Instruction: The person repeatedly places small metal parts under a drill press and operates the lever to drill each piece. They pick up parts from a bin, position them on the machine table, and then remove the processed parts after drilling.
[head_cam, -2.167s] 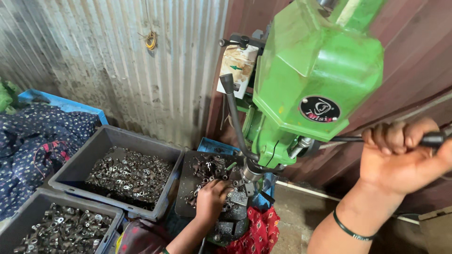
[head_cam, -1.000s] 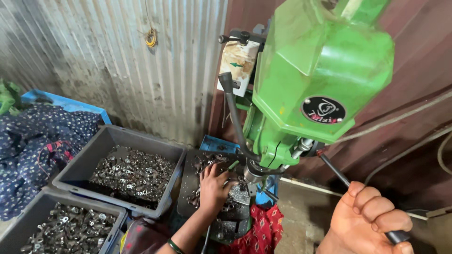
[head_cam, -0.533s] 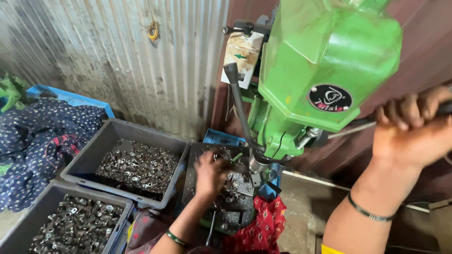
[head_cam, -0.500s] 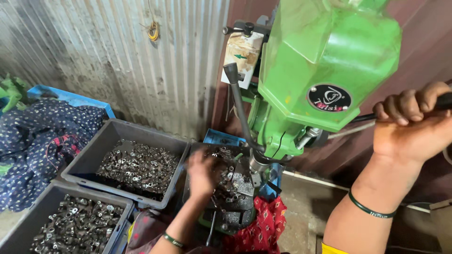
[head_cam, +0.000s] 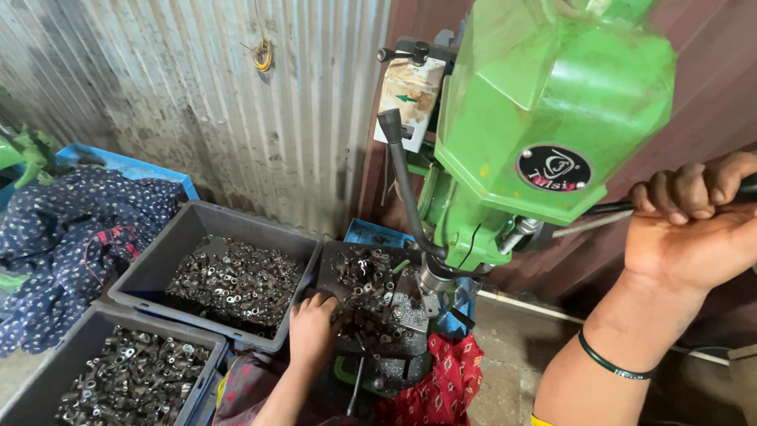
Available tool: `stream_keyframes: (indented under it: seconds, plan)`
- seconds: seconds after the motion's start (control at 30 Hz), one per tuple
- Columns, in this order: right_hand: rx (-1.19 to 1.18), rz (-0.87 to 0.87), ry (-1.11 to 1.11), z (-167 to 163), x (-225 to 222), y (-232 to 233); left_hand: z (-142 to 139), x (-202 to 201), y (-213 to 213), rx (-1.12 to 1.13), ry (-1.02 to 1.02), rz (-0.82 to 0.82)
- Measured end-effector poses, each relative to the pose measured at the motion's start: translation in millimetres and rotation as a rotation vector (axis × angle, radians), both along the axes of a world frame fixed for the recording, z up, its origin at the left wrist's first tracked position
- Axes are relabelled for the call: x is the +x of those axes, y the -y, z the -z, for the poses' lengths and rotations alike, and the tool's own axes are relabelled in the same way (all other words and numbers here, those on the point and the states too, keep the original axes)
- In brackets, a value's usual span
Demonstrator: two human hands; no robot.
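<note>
Drill press housing: green painted metal, smooth, slightly glossy. Feed lever: dark, probably metal. Bins: grey matt plastic. Small parts: dull, oily metal. Wall: corrugated sheet metal, weathered. Red cloth: printed fabric, matt.

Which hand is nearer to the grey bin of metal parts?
Left. The left hand rests at the drill table's edge, right beside the grey bin. The right hand is far across, closed around the feed handle on the green drill press.
</note>
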State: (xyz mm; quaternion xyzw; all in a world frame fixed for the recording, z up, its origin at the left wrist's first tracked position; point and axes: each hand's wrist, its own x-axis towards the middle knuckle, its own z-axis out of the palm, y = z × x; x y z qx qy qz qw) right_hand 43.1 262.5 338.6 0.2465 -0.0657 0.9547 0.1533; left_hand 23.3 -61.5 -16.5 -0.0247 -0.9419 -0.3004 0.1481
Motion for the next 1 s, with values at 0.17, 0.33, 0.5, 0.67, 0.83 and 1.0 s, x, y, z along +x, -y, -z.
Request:
stream_keyframes:
  seconds: [0.17, 0.33, 0.5, 0.67, 0.83, 1.0]
  plan:
    - [0.013, 0.009, 0.001, 9, -4, -12, 8, -3, -12, 0.142, -0.178, 0.049]
    - [0.475, 0.371, -0.046, 22, -13, -27, -10, -17, -48, 0.752, -0.027, 0.196]
    - [0.110, 0.046, -0.027, 21, -12, -30, -25, -28, -82, 0.904, 0.055, 0.241]
    - [0.095, 0.013, -0.029, 11, -5, -17, -20, -35, -96, 0.996, 0.051, 0.212]
    - [0.039, -0.006, -0.021, 6, -1, -9, -20, -28, -97, 1.119, -0.036, 0.274]
    - [0.028, -0.003, -0.028, 8, 2, -6, -36, -21, -81, 0.673, -0.044, 0.212]
